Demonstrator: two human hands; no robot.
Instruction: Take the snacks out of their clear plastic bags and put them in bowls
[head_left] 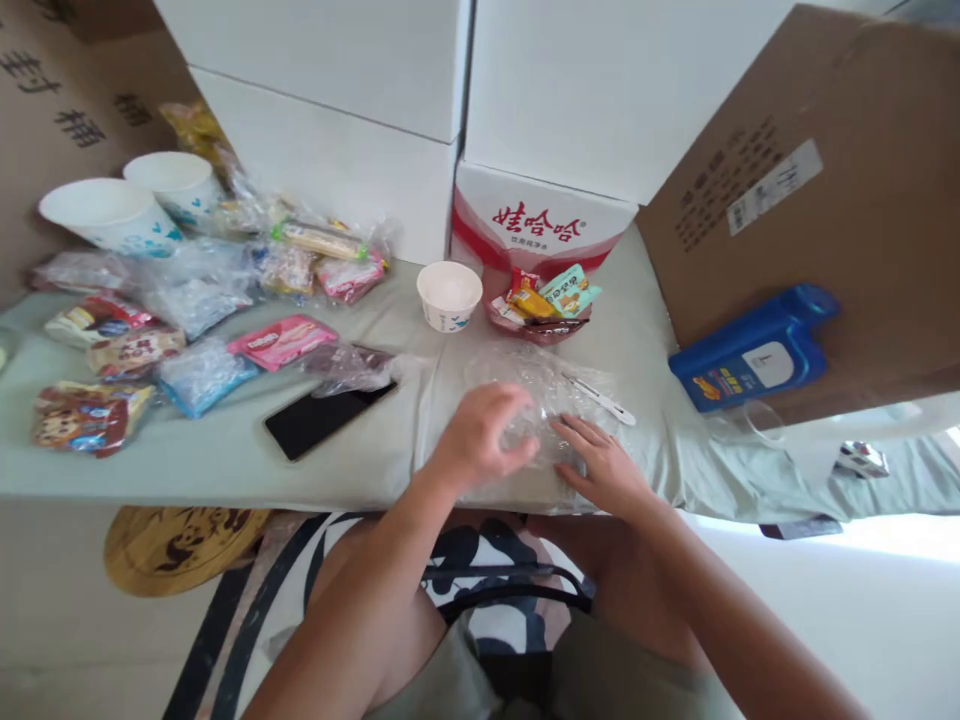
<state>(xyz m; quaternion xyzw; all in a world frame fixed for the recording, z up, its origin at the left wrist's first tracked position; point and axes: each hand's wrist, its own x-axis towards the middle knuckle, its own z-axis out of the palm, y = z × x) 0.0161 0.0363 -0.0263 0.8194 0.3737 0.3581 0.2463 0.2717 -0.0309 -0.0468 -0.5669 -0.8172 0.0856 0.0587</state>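
Crumpled clear plastic wrap [551, 400] lies in front of me at the table's front edge. My left hand [484, 435] hovers at its left side, slightly blurred, with thumb and fingers curved apart and nothing visibly gripped. Fingers spread, my right hand [600, 465] rests flat on the right part of the wrap. A slim white tool [600, 398] with a pointed metal end lies just beyond the right fingers; its exact kind is unclear. Behind the wrap stand a white paper bowl [450, 290] and a reddish see-through dish [544, 328] of several small wrapped snacks [562, 292].
To the left lie a black phone [322, 418], a pink packet [283, 341] and several bagged snacks [97, 415]. Two paper buckets [112, 215] stand behind them. A blue bottle [754, 350] leans by a large cardboard box [780, 200] at right. White boxes [547, 90] line the back.
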